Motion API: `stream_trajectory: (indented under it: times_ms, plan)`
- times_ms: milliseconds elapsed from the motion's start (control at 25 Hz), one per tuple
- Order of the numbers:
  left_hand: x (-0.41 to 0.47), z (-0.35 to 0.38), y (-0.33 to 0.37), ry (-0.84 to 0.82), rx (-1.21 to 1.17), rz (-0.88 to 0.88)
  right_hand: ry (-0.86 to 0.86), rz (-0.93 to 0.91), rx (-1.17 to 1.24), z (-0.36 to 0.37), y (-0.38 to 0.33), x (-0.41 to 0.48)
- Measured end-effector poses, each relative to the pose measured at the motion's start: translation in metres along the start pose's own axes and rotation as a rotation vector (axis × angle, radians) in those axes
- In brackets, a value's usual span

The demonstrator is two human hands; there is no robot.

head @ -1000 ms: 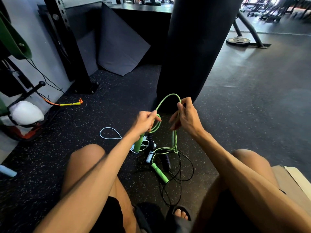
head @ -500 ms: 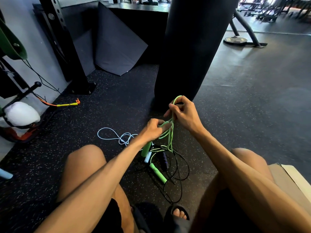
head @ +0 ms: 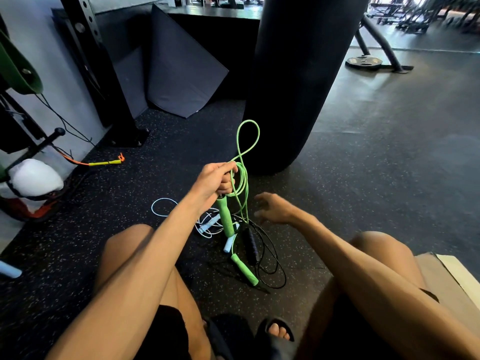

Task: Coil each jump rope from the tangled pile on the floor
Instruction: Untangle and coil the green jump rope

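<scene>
The left hand (head: pixel 217 178) is raised above the floor (head: pixel 363 165) with its fingers curled tight around several gathered turns of the green jump rope (head: pixel 243 183). One loop of that rope stands up above the fist in front of the black punching bag (head: pixel 298 87). One green handle (head: pixel 225 216) hangs straight down from under the fist, and a strand runs on down to the second green handle (head: pixel 245 270), which lies flat on the floor. The right hand (head: pixel 272 207) hovers just beside the hanging strands with its fingers spread and relaxed, holding nothing and touching nothing that can be made out. Under both hands, on the speckled floor in front of the person's knees, lies the rest of the tangled pile. A black jump rope (head: pixel 272 263) sprawls there in loose rings with its dark handle (head: pixel 250 242) just beside the green strand. A pale blue jump rope (head: pixel 162 207) throws one loop out to the left, and a blue handle (head: pixel 228 245) of it pokes out below the hanging green one. Well apart, near the floor's left edge by the wall, an orange and yellow rope (head: pixel 104 163) lies stretched out. A dark mat (head: pixel 181 74) leans in the far corner, and a brown cardboard box (head: pixel 446 276) sits at the right edge beside the person's right knee.
</scene>
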State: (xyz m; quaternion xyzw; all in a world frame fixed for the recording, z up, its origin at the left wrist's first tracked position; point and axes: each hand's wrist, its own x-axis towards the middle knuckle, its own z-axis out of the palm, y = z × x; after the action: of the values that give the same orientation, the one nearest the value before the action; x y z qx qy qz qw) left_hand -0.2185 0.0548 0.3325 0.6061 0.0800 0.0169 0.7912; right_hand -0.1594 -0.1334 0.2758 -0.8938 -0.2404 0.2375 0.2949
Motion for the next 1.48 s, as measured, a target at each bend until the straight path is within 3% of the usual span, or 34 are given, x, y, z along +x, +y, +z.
stream_trajectory:
  times_ms: [120,200,320,480,600,960,1120,1320,1480]
  plan:
    - [-0.003,-0.004,0.003,-0.06,-0.079,-0.017,-0.002,-0.075,0.082,0.026,-0.004,0.01]
    - [-0.002,-0.008,0.002,-0.035,-0.079,-0.022,0.074,-0.117,-0.025,0.031,-0.008,0.014]
    - [0.004,-0.02,0.002,0.164,-0.016,0.016,0.215,-0.15,-0.075,0.019,-0.021,0.011]
    - [0.009,-0.042,0.008,0.347,0.021,0.074,0.391,-0.219,0.223,-0.022,-0.051,0.0]
    - [0.008,-0.039,0.007,0.303,0.032,0.076,0.411,-0.221,0.615,-0.055,-0.072,-0.012]
    - [0.006,-0.006,-0.003,-0.003,0.09,0.049,0.374,-0.226,1.155,-0.095,-0.091,-0.026]
    - [0.002,0.008,-0.012,-0.093,0.193,-0.028,0.416,-0.231,1.056,-0.101,-0.091,-0.026]
    - [-0.004,0.021,-0.025,-0.17,0.261,-0.092,0.498,-0.299,0.478,-0.094,-0.072,-0.026]
    - [0.0,0.015,-0.022,0.004,0.247,-0.126,0.533,-0.199,0.264,-0.087,-0.046,-0.02]
